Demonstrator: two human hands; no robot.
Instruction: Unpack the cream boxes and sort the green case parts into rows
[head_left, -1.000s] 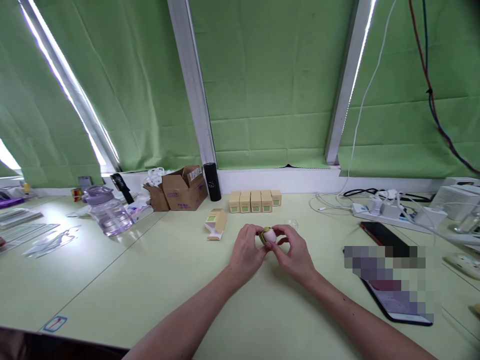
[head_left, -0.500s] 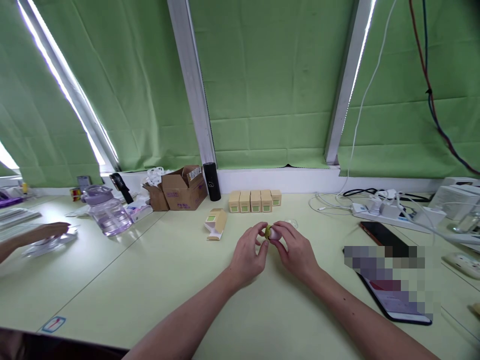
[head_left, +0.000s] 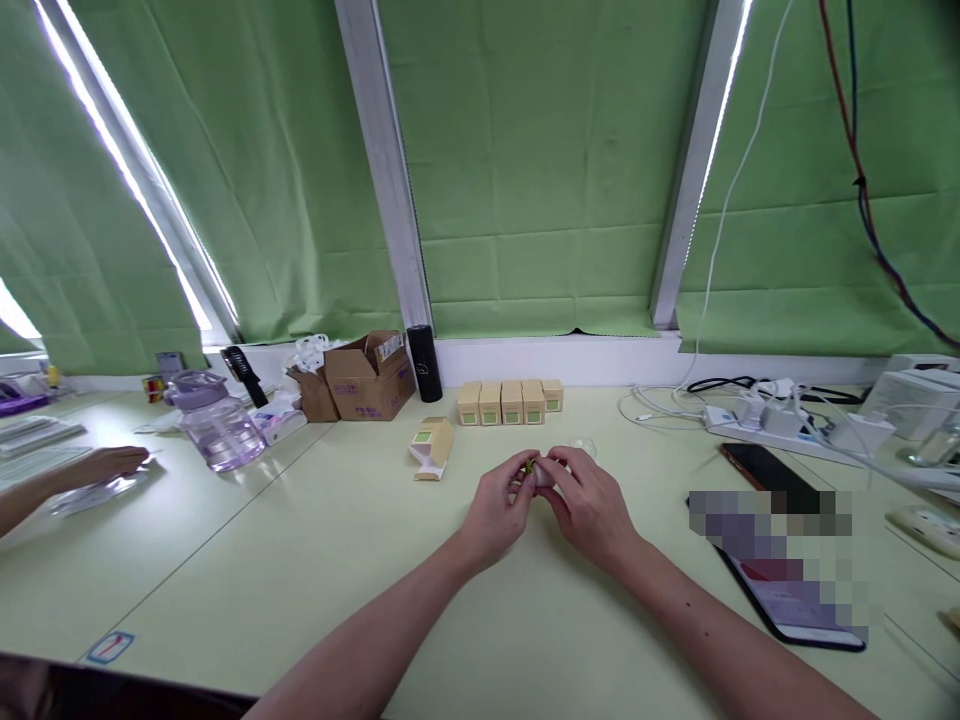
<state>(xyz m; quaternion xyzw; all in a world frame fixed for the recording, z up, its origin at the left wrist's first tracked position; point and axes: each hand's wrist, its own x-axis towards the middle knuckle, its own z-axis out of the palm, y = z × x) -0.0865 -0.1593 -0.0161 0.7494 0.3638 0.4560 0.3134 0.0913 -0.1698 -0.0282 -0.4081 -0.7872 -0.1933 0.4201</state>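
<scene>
Between my two hands is a small rounded white object (head_left: 541,478) with a yellow-green end, partly covered by fingers; its kind is too small to tell. The fingers of my left hand (head_left: 496,510) pinch it at the yellow-green end. My right hand (head_left: 592,505) grips the white part from the other side. To the left of my hands an opened small carton (head_left: 431,449) lies on its side, flaps out. Behind them several small tan boxes (head_left: 511,403) with green labels stand in a row. A clear round piece (head_left: 583,446) rests just beyond my right hand.
Two phones, one dark (head_left: 772,475) and one larger (head_left: 802,600), lie at right before a power strip (head_left: 780,432) with cables. A brown cardboard box (head_left: 371,380), black cylinder (head_left: 424,363) and purple-lidded jug (head_left: 217,425) stand at left. Another person's hand (head_left: 112,465) touches clear plastic.
My fingers have closed further around the small white object, and its yellow-green end has turned and is more hidden. At far left the other person's hand has moved slightly right.
</scene>
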